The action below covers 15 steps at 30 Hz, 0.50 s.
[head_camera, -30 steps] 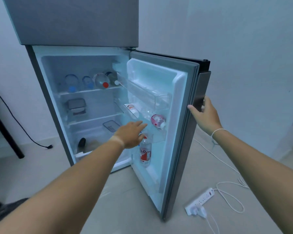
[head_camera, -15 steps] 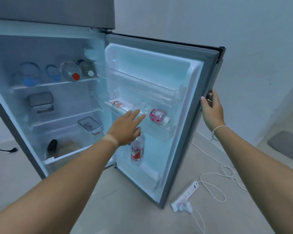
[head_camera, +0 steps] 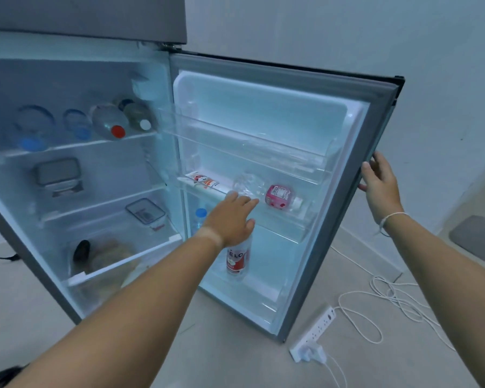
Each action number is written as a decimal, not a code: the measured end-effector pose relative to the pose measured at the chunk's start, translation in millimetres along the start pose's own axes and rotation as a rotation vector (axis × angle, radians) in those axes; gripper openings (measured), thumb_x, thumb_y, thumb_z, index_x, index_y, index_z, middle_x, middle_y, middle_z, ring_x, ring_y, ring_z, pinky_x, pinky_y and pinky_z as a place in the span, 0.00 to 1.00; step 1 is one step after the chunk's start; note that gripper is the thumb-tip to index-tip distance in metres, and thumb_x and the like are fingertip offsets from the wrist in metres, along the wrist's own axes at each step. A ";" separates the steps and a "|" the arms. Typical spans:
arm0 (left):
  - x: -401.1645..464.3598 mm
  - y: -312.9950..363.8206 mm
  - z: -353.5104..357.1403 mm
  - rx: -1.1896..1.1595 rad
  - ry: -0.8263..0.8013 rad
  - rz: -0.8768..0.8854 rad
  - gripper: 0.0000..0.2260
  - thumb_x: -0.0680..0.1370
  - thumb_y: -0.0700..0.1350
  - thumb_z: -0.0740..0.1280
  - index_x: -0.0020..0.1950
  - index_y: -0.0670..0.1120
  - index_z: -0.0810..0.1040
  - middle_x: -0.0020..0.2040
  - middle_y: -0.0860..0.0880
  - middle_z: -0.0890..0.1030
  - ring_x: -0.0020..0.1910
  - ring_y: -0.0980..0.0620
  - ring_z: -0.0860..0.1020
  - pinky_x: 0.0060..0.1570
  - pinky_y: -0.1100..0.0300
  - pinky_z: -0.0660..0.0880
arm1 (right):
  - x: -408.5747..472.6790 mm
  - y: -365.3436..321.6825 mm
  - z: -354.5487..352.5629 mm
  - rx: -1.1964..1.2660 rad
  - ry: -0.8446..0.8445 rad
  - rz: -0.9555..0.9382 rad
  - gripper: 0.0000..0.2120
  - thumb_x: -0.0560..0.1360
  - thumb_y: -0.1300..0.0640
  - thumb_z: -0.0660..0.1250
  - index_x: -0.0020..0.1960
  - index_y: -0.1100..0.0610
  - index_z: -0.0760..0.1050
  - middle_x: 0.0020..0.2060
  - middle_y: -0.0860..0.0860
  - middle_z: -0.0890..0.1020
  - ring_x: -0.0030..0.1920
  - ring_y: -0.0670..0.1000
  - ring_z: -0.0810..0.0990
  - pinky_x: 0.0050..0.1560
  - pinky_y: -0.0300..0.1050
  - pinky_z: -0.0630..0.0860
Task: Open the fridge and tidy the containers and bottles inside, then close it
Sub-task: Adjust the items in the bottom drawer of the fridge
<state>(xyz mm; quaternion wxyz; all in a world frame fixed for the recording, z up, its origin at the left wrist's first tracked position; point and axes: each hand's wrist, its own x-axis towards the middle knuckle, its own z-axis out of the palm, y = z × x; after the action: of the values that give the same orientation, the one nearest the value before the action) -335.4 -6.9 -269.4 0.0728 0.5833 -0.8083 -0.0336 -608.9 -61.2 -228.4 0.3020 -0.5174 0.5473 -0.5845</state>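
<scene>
Your left hand (head_camera: 231, 219) is spread flat and empty, fingers reaching toward the clear bottle with the pink label (head_camera: 266, 191) lying on its side in the middle door shelf (head_camera: 297, 225), while your right hand (head_camera: 380, 186) grips the edge of the open fridge door (head_camera: 375, 152). Keep that door steady, then wrap the bottle's body rather than its slim neck and stand it upright, clear of the tube (head_camera: 205, 182) lying beside it.

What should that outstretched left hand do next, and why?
Probably reach a little further and close on the clear bottle lying on its side in the middle door shelf. The left hand is open, fingers pointing at that bottle, not yet gripping anything. The right hand holds the door edge, steadying it, so the left is free to set the bottle upright.
</scene>
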 end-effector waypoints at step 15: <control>7.9 -3.3 -12.5 -0.004 -0.112 0.015 0.25 0.81 0.45 0.54 0.77 0.47 0.54 0.78 0.48 0.58 0.77 0.48 0.53 0.76 0.53 0.55 | 8.0 -0.3 1.7 0.015 0.012 0.013 0.21 0.79 0.54 0.57 0.72 0.52 0.63 0.69 0.53 0.71 0.67 0.54 0.72 0.67 0.57 0.71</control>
<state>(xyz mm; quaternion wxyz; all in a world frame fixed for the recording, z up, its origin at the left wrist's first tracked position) -332.7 -15.0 -257.0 0.0292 0.5743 -0.8153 -0.0673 -609.6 -69.0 -226.1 0.3064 -0.5081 0.5479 -0.5897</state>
